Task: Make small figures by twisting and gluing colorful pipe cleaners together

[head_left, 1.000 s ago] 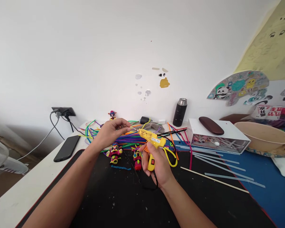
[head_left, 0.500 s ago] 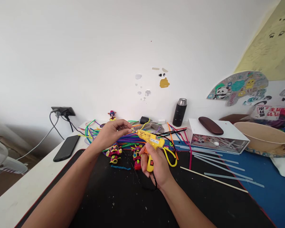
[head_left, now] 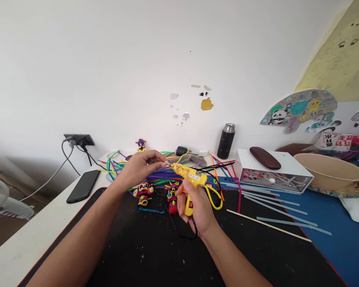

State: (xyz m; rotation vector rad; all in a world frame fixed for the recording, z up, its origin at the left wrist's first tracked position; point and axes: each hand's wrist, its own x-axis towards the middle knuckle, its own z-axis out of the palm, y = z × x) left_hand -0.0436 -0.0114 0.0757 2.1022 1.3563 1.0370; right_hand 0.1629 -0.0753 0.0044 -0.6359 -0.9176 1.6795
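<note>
In the head view, my right hand (head_left: pixel 199 207) is wrapped round the handle of a yellow hot glue gun (head_left: pixel 184 172), its nozzle pointing left. My left hand (head_left: pixel 145 165) is closed in a pinch right at the nozzle tip; whatever lies between its fingertips is too small to make out. Below the hands, two colourful pipe-cleaner figures (head_left: pixel 145 192) lie on the black mat (head_left: pixel 143 247). A short blue pipe cleaner (head_left: pixel 152 210) rests in front of them. Behind my hands spreads a pile of coloured pipe cleaners (head_left: pixel 167 175), partly hidden.
Clear glue sticks (head_left: pixel 281 205) and a wooden stick (head_left: pixel 269 226) lie to the right. Yellow-handled scissors (head_left: pixel 215 199) sit beside the glue gun. At the back stand a black bottle (head_left: pixel 226 141) and a white box (head_left: pixel 275 167). A phone (head_left: pixel 83 186) lies left.
</note>
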